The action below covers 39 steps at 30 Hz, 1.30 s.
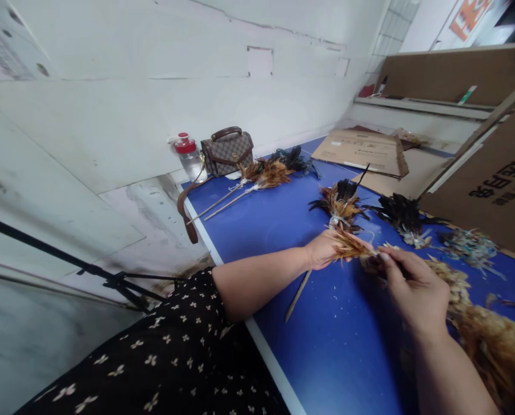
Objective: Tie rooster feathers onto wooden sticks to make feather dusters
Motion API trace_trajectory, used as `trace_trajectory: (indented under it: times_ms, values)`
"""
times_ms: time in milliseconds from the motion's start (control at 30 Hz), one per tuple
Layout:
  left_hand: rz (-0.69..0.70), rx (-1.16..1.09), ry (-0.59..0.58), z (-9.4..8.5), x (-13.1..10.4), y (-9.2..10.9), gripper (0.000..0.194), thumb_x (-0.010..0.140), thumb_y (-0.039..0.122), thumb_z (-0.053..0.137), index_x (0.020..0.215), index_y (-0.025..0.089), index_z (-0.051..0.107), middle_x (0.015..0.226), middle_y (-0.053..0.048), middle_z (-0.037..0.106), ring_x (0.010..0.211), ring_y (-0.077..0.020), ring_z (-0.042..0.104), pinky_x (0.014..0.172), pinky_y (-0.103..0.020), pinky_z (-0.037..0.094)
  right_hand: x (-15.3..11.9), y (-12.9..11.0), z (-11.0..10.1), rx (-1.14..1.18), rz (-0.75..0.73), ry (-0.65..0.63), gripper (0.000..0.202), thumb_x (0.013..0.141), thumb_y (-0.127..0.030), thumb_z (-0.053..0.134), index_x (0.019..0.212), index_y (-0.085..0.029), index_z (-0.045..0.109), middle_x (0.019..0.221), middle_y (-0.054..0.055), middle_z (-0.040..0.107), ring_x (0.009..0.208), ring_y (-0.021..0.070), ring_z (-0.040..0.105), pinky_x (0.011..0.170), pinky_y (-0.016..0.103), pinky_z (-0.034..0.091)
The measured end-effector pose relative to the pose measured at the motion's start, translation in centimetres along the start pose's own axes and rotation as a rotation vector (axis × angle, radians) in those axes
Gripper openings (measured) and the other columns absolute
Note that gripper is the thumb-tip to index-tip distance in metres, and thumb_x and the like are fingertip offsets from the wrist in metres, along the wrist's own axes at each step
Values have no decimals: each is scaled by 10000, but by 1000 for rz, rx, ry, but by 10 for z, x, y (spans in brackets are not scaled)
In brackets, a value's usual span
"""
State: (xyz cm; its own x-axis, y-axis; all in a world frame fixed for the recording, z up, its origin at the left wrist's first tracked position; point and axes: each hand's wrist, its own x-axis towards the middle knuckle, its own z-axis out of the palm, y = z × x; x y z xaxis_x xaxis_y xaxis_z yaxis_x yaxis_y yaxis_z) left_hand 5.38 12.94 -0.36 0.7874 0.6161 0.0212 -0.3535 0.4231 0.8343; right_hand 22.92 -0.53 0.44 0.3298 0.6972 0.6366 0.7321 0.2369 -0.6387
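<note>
My left hand [322,249] is closed around a feather duster. Its thin wooden stick [298,295] points down toward the table's near edge, and its black and brown feather head [340,202] spreads beyond my fingers. A bunch of golden-brown feathers [349,245] lies across the left hand, quill ends toward the right. Those pale ends are pinched between thumb and forefinger of my right hand [415,285]. Under and beside the right hand lie tan feathers [456,282] and a larger golden-brown pile [495,340], partly covered by my forearm.
Two feather dusters [268,174] rest on the blue table [249,230] near a patterned handbag [227,151] and a red-capped bottle [189,155]. Black feathers [402,216] and bluish strips [471,248] lie at right, by cardboard [361,151]. A black tripod leg [59,248] stands left.
</note>
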Motion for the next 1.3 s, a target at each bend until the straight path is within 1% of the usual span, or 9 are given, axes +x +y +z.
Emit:
trace_trajectory:
  times_ms: [100, 167, 233, 333, 400, 633, 867, 1133, 1300]
  values:
    - [-106, 3, 7, -3, 4, 6, 378, 838, 434, 949, 1003, 103, 872, 968, -130, 827, 802, -173, 721, 714, -293, 482, 3, -1, -2, -37, -121, -50, 191, 1115, -416, 714, 1100, -316, 876, 1082, 68, 850, 1008, 295, 804, 1008, 490, 656]
    - [-201, 4, 2, -5, 5, 9, 469, 943, 561, 862, 982, 94, 862, 928, -132, 817, 797, -184, 736, 790, -328, 549, 5, -1, -3, -54, -191, -83, 183, 1115, -356, 690, 1083, -323, 868, 1052, 54, 844, 971, 281, 805, 930, 448, 668]
    - [-229, 28, -26, -6, 4, 10, 532, 907, 614, 908, 980, 89, 862, 928, -121, 815, 830, -185, 745, 896, -360, 581, 5, 0, -4, -72, -245, -106, 185, 1109, -307, 677, 1087, -324, 860, 1046, 41, 840, 954, 263, 805, 886, 408, 666]
    - [-130, 107, -79, -9, 2, 7, 589, 634, 513, 1119, 976, 102, 872, 1022, -93, 825, 924, -170, 738, 1045, -390, 564, 5, 5, -5, -98, -290, -126, 181, 1100, -269, 669, 1082, -311, 844, 1048, 34, 841, 960, 247, 807, 890, 383, 663]
    - [-49, 192, -108, -11, 2, 4, 605, 544, 499, 1152, 913, 113, 869, 1076, -93, 826, 987, -176, 728, 1110, -424, 545, 5, 9, -4, -125, -299, -135, 190, 1095, -259, 656, 1070, -306, 839, 1047, 36, 840, 962, 248, 809, 883, 381, 663]
    - [163, 439, -95, -18, 9, 0, 534, 634, 587, 1093, 845, 147, 876, 1054, -97, 829, 1040, -206, 732, 1137, -451, 532, 2, 19, 0, -153, -372, -169, 176, 1083, -227, 676, 1070, -289, 841, 1037, 41, 827, 899, 230, 807, 823, 354, 669]
    - [144, 387, -138, -13, 9, -1, 541, 652, 597, 1082, 867, 142, 885, 1016, -98, 829, 972, -198, 734, 1057, -449, 568, -1, 17, 4, -161, -375, -202, 187, 1095, -240, 659, 1037, -272, 834, 999, 55, 820, 860, 229, 803, 784, 359, 678]
    - [88, 256, -54, -3, -4, 12, 634, 597, 617, 1101, 902, 112, 869, 1015, -103, 827, 955, -174, 746, 993, -398, 578, -2, 9, 3, -115, -245, -124, 186, 1095, -392, 716, 1017, -281, 844, 1005, 74, 854, 885, 261, 820, 828, 412, 703]
    - [36, 306, -169, 1, -10, 18, 594, 649, 612, 1086, 902, 120, 870, 938, -76, 801, 758, -99, 617, 688, -279, 468, -3, 14, 2, -110, -192, -153, 236, 1093, -464, 723, 1013, -283, 851, 1002, 75, 855, 903, 277, 820, 857, 445, 697]
